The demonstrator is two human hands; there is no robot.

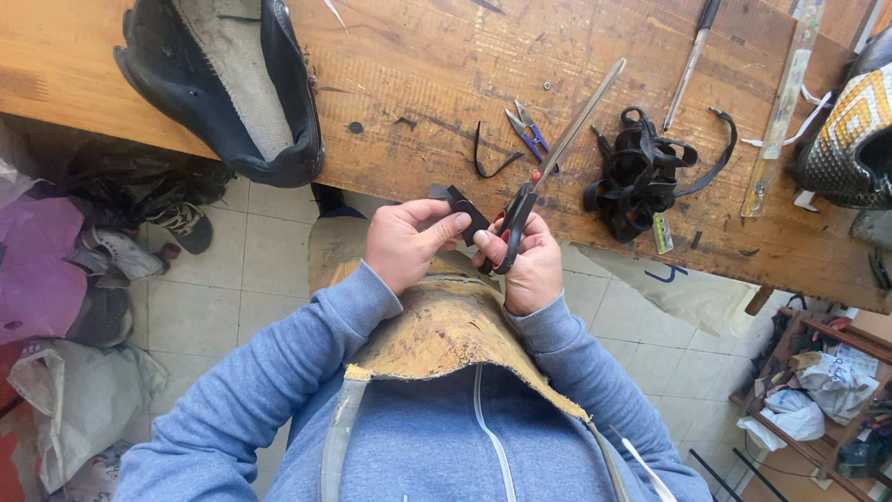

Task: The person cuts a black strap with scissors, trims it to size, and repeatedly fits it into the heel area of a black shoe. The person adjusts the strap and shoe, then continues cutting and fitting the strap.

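My left hand (407, 244) pinches a small black strip of leather-like material (462, 206) between thumb and fingers, just in front of the wooden workbench (400, 93). My right hand (530, 265) grips the black handles of a long pair of scissors (557, 153); the blades are shut and point up and right over the bench. Both hands meet above a worn tan leather apron (446, 325) on my lap. A thin curved black offcut (492, 158) lies on the bench just beyond my hands.
A black shoe upper (228, 84) lies sole-side up at the bench's left. Small blue thread snips (528, 132), a tangle of black straps (646, 172), a long tool (692, 56), a ruler-like strip (780, 121) and a patterned shoe (850, 130) lie to the right. Shoes and bags crowd the floor (102, 260).
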